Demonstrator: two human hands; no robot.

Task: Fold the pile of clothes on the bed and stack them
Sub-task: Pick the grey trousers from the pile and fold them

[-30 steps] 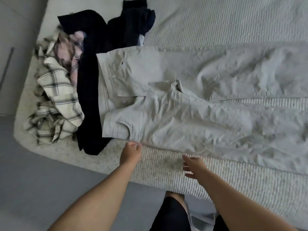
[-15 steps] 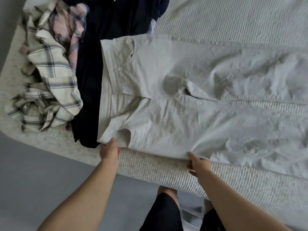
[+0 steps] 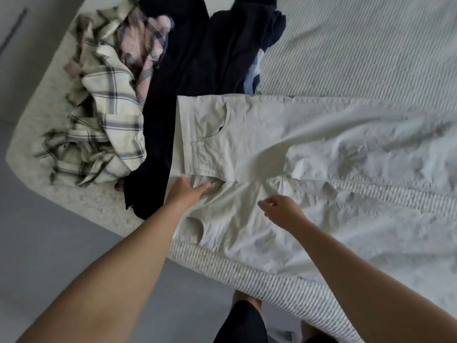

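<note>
Pale beige trousers (image 3: pixel 267 149) lie spread flat on the bed, waistband to the left and legs running off to the right. My left hand (image 3: pixel 184 191) rests at the middle of the waistband, its fingers pinching a fold of cloth by the fly. My right hand (image 3: pixel 282 209) hovers just over the crotch seam with its fingers loosely apart and nothing in them. The unfolded pile sits to the left: a cream and grey plaid shirt (image 3: pixel 108 115), a pink plaid garment (image 3: pixel 146 43) and dark navy clothes (image 3: pixel 210 53) partly under the waistband.
The bed has a white ribbed cover (image 3: pixel 358 53), bare at the upper right. Its near edge (image 3: pixel 259 276) runs diagonally in front of me. Grey floor (image 3: pixel 61 243) lies to the lower left, and my legs stand against the bed.
Both hands have left the trousers' near edge and moved up to the middle, the left to the waistband by the fly, the right over the crotch.
</note>
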